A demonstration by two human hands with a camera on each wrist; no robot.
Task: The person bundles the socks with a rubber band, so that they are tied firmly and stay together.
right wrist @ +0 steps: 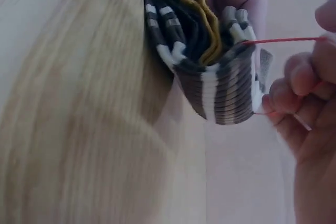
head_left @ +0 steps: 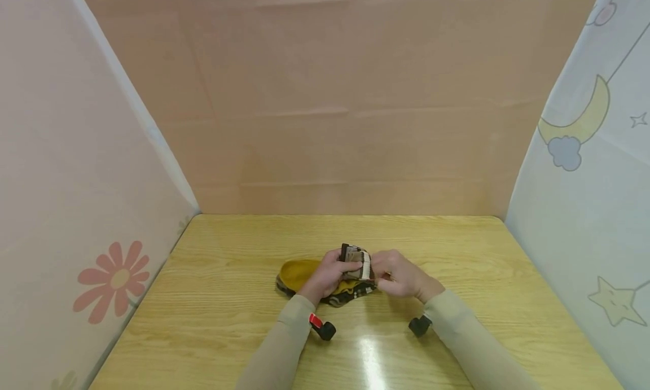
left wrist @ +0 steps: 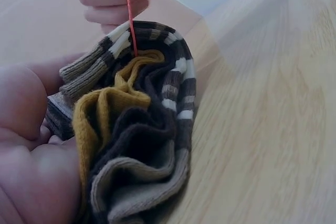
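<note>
My left hand [head_left: 326, 275] grips a bundle of folded knit socks [left wrist: 178, 77], thumb across the striped cuffs. The socks are dark brown, taupe and mustard, with white bands at the ribbed ends. A thin red string [left wrist: 130, 17] runs from the cuff end of the bundle. To the right, my right hand [head_left: 401, 274] pinches this string [right wrist: 286, 40] in curled fingers, and it is drawn taut away from the socks. In the right wrist view, a second stretch of red string leaves the lower edge of the cuffs toward the same hand.
Beneath the hands is a wood-grain table [head_left: 228, 333]. A plain peach cloth [head_left: 345, 108] hangs behind it. Printed cloth panels stand at the left [head_left: 61, 153] and right [head_left: 584, 220] sides. A black wrist camera [head_left: 325, 329] sits by the left cuff, another [head_left: 419, 325] by the right.
</note>
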